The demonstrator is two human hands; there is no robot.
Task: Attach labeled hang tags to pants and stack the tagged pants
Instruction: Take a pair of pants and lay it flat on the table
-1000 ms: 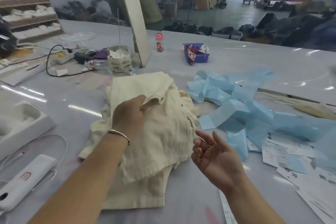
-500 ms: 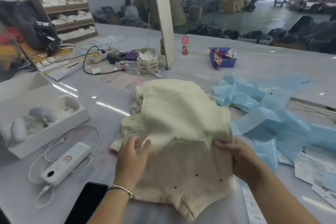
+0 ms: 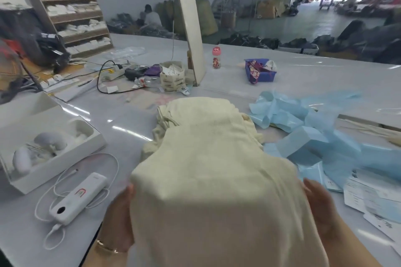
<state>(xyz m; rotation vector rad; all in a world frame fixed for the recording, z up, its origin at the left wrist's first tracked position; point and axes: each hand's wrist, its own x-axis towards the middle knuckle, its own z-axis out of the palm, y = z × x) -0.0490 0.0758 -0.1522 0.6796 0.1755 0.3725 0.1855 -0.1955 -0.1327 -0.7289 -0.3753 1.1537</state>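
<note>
Gripping 1 cream pants [image 3: 217, 180] at both sides: left hand [image 3: 120, 217] & right hand [image 3: 321, 208]; 1 cream pile [image 3: 173, 115] behind.

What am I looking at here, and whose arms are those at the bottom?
No machine: a person wears a camera on the head, looking down at their own hands. The left hand and right hand hold up cream pants by their sides; the fingers are hidden behind the cloth. More cream cloth lies beyond on the grey table. To the right lie blue paper strips and printed labels; to the left, a white power bank and an open white box.
</note>
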